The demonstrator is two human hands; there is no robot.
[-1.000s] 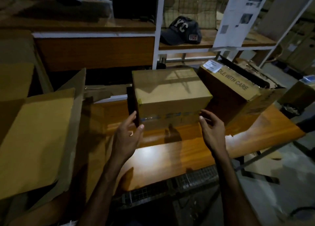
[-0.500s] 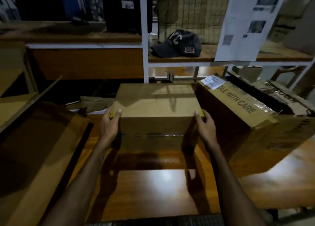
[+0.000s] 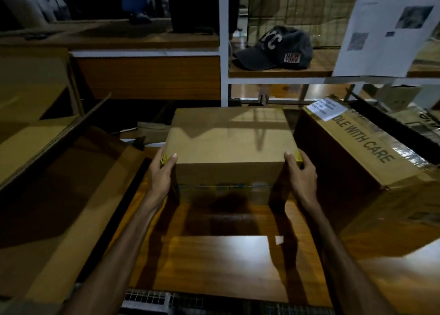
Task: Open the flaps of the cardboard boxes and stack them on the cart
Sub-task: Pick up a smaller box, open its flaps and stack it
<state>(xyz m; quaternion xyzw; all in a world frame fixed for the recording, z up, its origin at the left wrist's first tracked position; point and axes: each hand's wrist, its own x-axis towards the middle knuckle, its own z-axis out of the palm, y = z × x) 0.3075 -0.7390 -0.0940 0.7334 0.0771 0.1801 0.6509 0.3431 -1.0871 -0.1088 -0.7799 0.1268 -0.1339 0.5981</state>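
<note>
A closed plain cardboard box (image 3: 229, 145) sits in the middle of the wooden table (image 3: 214, 262). My left hand (image 3: 163, 174) grips its near left corner, thumb on the top face. My right hand (image 3: 300, 175) grips the near right corner the same way. Right of it lies a bigger box (image 3: 357, 172) printed "HANDLE WITH CARE", with a white label and its top partly open. At the left stands a large box (image 3: 59, 195) with its flaps spread open.
A white-framed shelf (image 3: 223, 53) rises behind the table and holds a dark cap (image 3: 276, 48). A printed paper sheet (image 3: 385, 27) hangs at the upper right. A metal grate (image 3: 166, 300) runs along the table's near edge.
Both hands went from hovering in front of the middle box to gripping its near corners. The camera has moved closer to the table.
</note>
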